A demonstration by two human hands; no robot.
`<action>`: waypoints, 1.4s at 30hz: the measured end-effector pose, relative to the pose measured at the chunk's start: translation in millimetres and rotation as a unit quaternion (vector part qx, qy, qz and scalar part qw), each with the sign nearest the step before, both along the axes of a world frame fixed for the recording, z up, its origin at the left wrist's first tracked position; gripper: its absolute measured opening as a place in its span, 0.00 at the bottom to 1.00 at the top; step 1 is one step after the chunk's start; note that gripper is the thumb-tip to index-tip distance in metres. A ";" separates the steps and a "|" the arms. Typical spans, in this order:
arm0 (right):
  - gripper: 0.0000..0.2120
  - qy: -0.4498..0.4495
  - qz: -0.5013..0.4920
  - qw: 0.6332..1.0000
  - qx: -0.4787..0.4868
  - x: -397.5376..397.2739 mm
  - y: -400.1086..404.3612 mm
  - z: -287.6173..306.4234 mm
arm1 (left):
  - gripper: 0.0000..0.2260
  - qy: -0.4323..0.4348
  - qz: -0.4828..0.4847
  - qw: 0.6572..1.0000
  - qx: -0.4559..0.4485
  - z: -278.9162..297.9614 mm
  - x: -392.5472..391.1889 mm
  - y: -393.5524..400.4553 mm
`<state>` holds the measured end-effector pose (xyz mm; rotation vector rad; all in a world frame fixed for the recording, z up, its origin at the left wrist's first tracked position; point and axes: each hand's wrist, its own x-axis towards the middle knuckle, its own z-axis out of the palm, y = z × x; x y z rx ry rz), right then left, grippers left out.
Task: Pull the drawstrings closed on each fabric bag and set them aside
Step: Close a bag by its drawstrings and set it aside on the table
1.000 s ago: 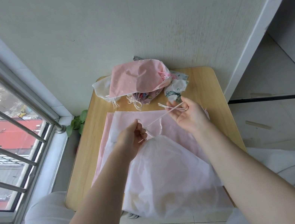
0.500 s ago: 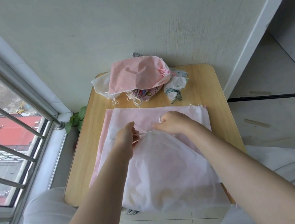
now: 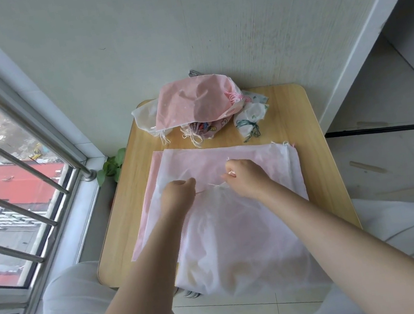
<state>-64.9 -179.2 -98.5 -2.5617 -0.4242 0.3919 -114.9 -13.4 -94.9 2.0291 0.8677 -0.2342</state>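
Small light-wood table (image 3: pixel 302 123) against a pale wall, barred window at 9 o'clock. Sheer white fabric bag (image 3: pixel 231 238) lies centre on pink bags. L hand (image 3: pixel 177 193) & R hand (image 3: pixel 245 177), fingers curled, pinch its thin white drawstring (image 3: pixel 202 191). Cinched bags piled at 12 o'clock.

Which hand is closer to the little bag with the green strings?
The right hand. It sits on the white bag, just below and left of the green-string bag. The left hand is farther off to the left.
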 end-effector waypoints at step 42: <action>0.08 0.211 -0.104 0.913 0.335 27.8 -2.5 46.5 | 0.17 -0.060 -0.217 0.972 -0.065 14.6 8.1 -20.2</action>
